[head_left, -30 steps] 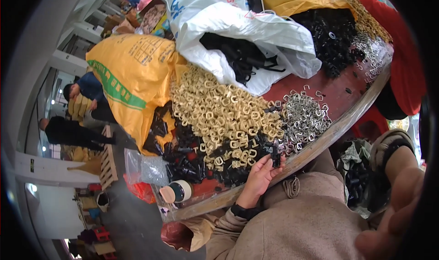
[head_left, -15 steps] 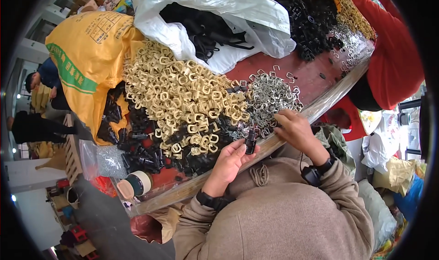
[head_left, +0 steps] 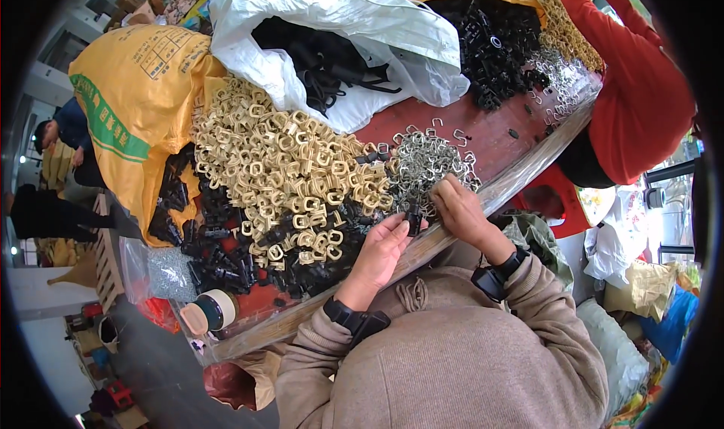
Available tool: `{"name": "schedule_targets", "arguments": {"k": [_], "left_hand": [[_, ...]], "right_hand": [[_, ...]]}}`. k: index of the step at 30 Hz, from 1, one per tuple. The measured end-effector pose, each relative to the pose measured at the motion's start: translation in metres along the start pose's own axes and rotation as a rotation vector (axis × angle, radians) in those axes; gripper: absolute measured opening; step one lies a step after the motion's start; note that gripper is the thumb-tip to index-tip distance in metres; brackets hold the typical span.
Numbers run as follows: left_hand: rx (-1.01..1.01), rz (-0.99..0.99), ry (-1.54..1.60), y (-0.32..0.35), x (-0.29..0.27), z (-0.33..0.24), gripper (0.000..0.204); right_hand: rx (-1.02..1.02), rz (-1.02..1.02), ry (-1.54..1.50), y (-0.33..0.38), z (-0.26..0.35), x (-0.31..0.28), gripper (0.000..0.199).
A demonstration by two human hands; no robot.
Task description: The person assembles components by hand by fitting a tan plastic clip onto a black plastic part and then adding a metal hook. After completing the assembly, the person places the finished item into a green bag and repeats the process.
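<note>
My left hand (head_left: 381, 252) pinches a small black plastic clip (head_left: 413, 219) at the near edge of the red table (head_left: 490, 139). Just to its right, my right hand (head_left: 460, 206) is closed on something small I cannot make out, resting at the edge of a pile of silver metal rings (head_left: 422, 161). A big heap of beige plastic buckles (head_left: 286, 165) lies to the left of both hands, with black plastic clips (head_left: 226, 255) scattered below and around it.
A white sack (head_left: 362, 37) of black straps and a yellow sack (head_left: 128, 90) lie at the back. More black parts (head_left: 498, 44) and metal rings (head_left: 562, 78) sit far right by a person in red (head_left: 641, 90). Tape rolls (head_left: 207, 312) stand at the near left.
The view has swung so the table sits more centred. My right hand came into view and settled at the silver rings. My left hand closed on a black clip beside it.
</note>
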State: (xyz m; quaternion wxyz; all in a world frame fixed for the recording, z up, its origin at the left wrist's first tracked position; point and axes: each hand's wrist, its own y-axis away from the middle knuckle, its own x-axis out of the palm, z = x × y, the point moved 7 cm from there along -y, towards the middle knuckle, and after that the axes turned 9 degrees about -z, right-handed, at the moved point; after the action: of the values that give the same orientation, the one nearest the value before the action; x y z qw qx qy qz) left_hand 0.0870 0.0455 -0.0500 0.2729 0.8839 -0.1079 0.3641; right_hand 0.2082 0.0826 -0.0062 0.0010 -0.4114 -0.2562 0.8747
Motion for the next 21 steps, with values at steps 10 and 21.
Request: {"name": "schedule_targets", "arguments": {"k": [10,21], "left_hand": [[0.063,-0.049,0.112,0.002,0.006,-0.012,0.023],[0.083,-0.014,0.094,0.002,0.005,-0.014,0.024]], "right_hand": [[0.636,0.022,-0.903,0.008,-0.018,0.012,0.016],[0.759,0.206,-1.094,0.021,0.002,0.03,0.017]]}}
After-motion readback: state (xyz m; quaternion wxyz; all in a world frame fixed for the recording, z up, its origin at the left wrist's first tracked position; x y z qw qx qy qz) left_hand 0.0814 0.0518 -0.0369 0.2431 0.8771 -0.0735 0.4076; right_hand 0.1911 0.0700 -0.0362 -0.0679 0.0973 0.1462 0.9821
